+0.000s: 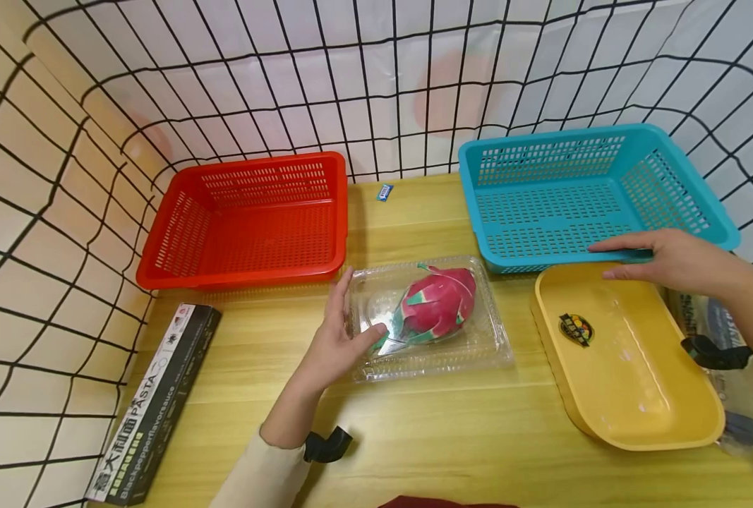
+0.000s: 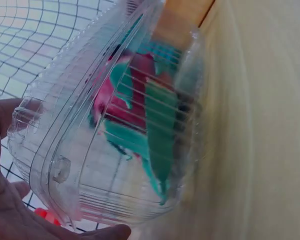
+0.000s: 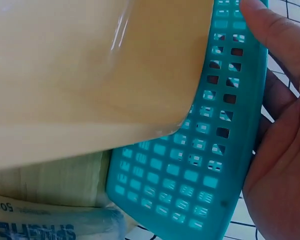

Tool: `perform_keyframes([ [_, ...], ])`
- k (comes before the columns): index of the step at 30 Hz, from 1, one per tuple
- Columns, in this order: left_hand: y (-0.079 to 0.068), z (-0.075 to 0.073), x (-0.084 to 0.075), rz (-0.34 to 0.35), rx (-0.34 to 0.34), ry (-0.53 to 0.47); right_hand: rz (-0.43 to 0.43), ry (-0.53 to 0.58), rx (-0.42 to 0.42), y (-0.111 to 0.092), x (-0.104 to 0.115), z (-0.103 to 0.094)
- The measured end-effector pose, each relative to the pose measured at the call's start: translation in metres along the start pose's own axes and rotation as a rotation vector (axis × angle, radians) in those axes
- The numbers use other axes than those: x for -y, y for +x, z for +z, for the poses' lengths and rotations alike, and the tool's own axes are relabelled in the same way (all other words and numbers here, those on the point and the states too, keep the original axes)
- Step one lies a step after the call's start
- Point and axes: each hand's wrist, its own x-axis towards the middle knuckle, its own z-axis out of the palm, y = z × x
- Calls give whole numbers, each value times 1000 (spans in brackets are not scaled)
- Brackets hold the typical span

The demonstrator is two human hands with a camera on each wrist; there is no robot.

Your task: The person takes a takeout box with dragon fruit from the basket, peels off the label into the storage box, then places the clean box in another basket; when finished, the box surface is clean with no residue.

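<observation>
In the head view, my left hand (image 1: pixel 334 339) is at the left end of a clear plastic clamshell box (image 1: pixel 490 346). Its thumb reaches over the lid, and the other fingers extend fairly straight along the left side. Inside the box lies a pink dragon fruit (image 1: pixel 440 302) with green scales, also seen through the plastic in the left wrist view. My right hand (image 1: pixel 681 262) grips the front rim of a blue perforated basket (image 1: pixel 554 204), thumb on the outer wall; the right wrist view shows fingers behind that wall (image 3: pixel 190 170).
A yellow tray (image 1: pixel 630 367) stands right of the box, against the blue basket. A red basket (image 1: pixel 268 233) is at back left, a pasta box (image 1: pixel 154 402) before it. A small blue packet (image 1: pixel 384 192) lies between the baskets. Plastic packages (image 1: pixel 719 331) sit beyond the tray; black mesh surrounds.
</observation>
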Motion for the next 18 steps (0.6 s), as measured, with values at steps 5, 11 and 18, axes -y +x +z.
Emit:
perform_keyframes([
  [5,-5,4,2,-71,-2,-85,-6,16,2,4,0,1],
  [11,-4,8,7,-101,-25,-202,-7,50,2,6,-3,3],
  [18,-4,12,10,-43,-30,-304,-1,64,-14,7,-4,6],
])
